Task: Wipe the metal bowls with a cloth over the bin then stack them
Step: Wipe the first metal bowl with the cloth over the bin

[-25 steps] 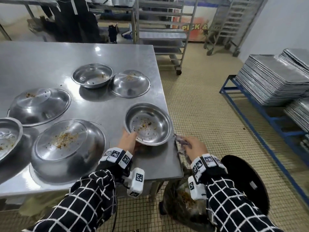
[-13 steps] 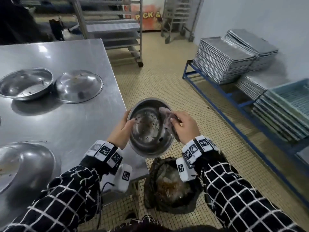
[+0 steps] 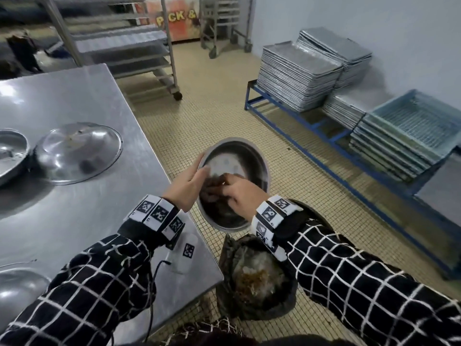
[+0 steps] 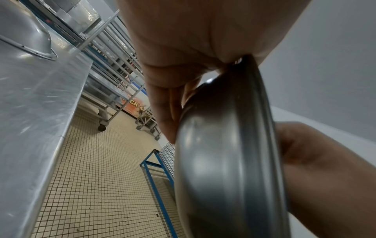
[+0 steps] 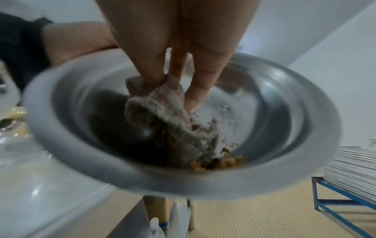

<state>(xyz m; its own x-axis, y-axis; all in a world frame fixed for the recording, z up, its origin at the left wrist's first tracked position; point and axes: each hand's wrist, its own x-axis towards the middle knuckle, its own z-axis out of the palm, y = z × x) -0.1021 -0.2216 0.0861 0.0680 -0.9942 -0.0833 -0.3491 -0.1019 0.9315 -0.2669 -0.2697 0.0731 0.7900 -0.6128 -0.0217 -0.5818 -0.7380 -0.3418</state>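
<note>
My left hand (image 3: 189,186) grips the rim of a metal bowl (image 3: 239,156), tilted on edge above the black-lined bin (image 3: 257,278). In the left wrist view my thumb and fingers clamp the bowl (image 4: 227,161) by its rim. My right hand (image 3: 237,193) is inside the bowl, pinching a crumpled grey cloth (image 5: 168,112) against its bottom. Brown crumbs (image 5: 219,162) have gathered at the bowl's (image 5: 284,145) low side under the cloth. More bowls lie on the steel table (image 3: 74,221): an upturned one (image 3: 77,153), one at the left edge (image 3: 10,156) and another at the lower left (image 3: 17,288).
The bin stands on the tiled floor just off the table's near right corner. A blue low rack (image 3: 311,126) with stacked metal trays (image 3: 296,73) and mesh baskets (image 3: 409,131) lines the right wall. Wheeled tray racks (image 3: 139,53) stand behind the table.
The left hand lifted the bowl off the table and swung it right over the bin, tilting it. The right hand brought the cloth from the rim down into the bowl.
</note>
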